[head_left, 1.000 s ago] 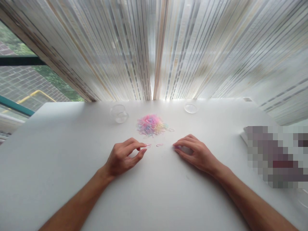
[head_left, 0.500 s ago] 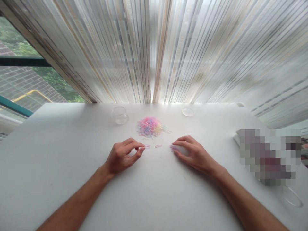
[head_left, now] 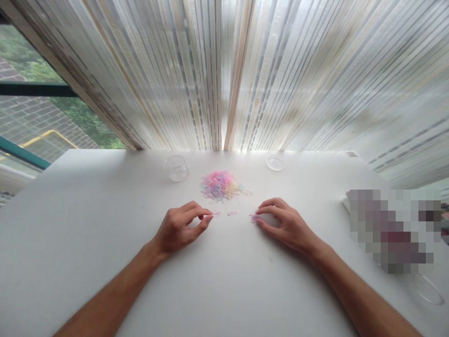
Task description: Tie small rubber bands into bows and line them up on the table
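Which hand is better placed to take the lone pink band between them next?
Left, I'd say: the left hand sits slightly nearer the lone pink band than the right hand. Caveats: another pink band is at its fingertips, purple bands at the right's; grip unclear on both.

Head-high view, forward and down.

Pile of bands (head_left: 219, 185): mixed pink, pale blue and soft yellow, pinkest at top. Single band (head_left: 232, 213): pink. Small cluster of bands (head_left: 253, 217): lilac. Table (head_left: 105, 210): plain white. Jar (head_left: 176, 169) and lid (head_left: 275, 163): clear, colourless. Curtain (head_left: 157, 70): striped lengthwise in white, grey and tan, some stripes dashed. Outdoors: grey-brown brickwork (head_left: 49, 112) with paler joint lines, yellow rail (head_left: 51, 133), green foliage (head_left: 86, 114).
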A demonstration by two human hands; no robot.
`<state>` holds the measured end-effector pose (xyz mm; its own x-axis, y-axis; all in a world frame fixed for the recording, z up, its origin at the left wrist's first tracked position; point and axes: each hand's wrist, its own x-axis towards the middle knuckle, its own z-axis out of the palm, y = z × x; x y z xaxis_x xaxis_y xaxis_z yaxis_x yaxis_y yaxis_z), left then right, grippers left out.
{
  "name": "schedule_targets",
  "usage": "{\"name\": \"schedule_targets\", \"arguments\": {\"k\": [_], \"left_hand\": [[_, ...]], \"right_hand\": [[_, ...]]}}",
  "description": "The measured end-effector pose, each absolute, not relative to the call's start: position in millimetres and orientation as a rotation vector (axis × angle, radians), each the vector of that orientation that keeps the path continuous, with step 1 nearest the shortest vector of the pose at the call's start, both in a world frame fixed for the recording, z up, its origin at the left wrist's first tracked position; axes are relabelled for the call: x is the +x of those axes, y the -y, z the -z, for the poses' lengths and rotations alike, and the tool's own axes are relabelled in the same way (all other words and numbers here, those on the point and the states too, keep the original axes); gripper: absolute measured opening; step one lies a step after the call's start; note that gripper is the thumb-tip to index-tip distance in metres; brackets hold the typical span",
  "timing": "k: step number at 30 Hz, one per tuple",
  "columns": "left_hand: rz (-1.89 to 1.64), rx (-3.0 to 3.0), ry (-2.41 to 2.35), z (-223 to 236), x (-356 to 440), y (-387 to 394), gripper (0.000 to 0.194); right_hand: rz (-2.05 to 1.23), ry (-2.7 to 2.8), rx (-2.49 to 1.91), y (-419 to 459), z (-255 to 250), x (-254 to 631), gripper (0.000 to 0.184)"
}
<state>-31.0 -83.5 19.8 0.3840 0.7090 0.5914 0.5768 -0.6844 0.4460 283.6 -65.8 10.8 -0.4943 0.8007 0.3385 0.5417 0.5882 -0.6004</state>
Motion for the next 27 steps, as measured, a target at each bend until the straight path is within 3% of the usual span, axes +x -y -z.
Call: {"name": "schedule_targets", "arguments": {"k": [9,18,27], "left_hand": [[-1.171,2.478,-1.156,-19.5,-30.8,82.9,0.009],[-1.148,2.46,-1.165,-19.1,-30.2,83.0,0.012],[-1.16,2.463,-1.153,-19.8,-29.8,82.9,0.011]], "right_hand": [[-0.599,2.165,-1.042,66.5,-12.8,281.9,0.009],[-0.582,2.032,-1.288,65.2,-9.3,277.0,0.015],[-0.58,2.189,-1.163,65.4,-14.0,283.0,0.018]]}}
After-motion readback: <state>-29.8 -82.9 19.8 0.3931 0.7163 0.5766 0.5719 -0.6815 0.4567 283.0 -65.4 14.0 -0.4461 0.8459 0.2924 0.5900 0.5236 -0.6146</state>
